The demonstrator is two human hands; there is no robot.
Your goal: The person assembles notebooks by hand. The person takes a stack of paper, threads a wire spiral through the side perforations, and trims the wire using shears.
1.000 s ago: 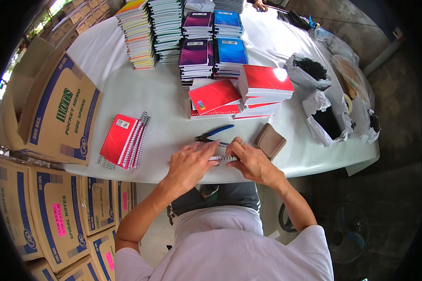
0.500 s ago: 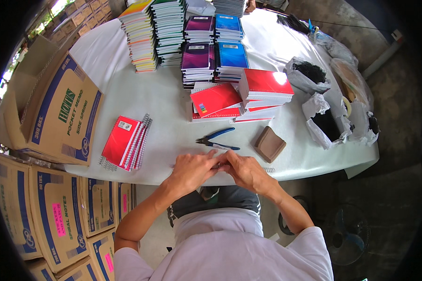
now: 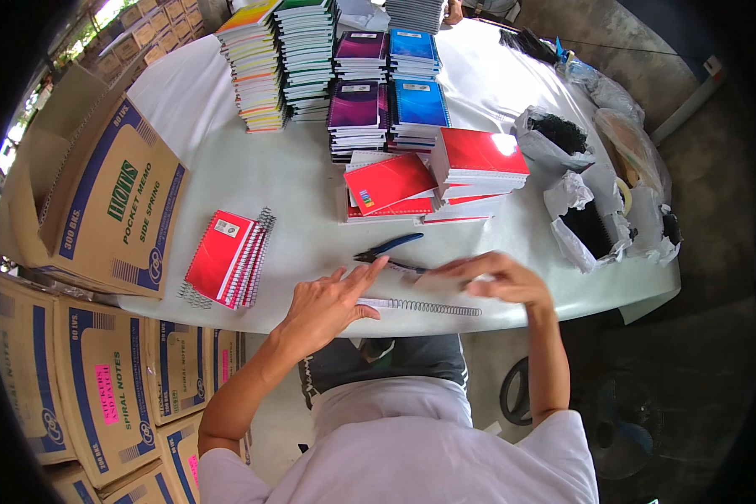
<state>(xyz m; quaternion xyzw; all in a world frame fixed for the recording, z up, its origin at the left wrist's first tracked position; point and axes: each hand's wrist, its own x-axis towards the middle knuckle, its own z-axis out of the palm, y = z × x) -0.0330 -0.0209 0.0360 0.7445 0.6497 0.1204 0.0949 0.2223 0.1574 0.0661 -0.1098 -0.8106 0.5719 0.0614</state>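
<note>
My left hand (image 3: 328, 304) lies with its fingers stretched out over a thin white edge, perhaps of a notebook, mostly hidden beneath it. From there a loose wire coil (image 3: 437, 308) runs right along the table's near edge. Blurred by motion, my right hand (image 3: 504, 279) is closed around a brown block (image 3: 437, 282), just above the coil. Blue-handled cutting pliers (image 3: 391, 247) lie beyond both hands, one handle partly covered by the block. To the left rest several red spiral notebooks (image 3: 223, 256), fanned in a small stack.
Red-covered pads (image 3: 479, 155) are piled beyond the pliers, with purple (image 3: 357, 105), blue (image 3: 418, 102) and yellow (image 3: 256, 76) notebook stacks behind. An open carton (image 3: 118, 202) stands at left. Paper-wrapped bundles of black coils (image 3: 592, 223) lie at right.
My right hand has left the other hand and picked up the brown block from the right, bringing it left toward the coil. My left hand has opened out flat, and more coil shows.
</note>
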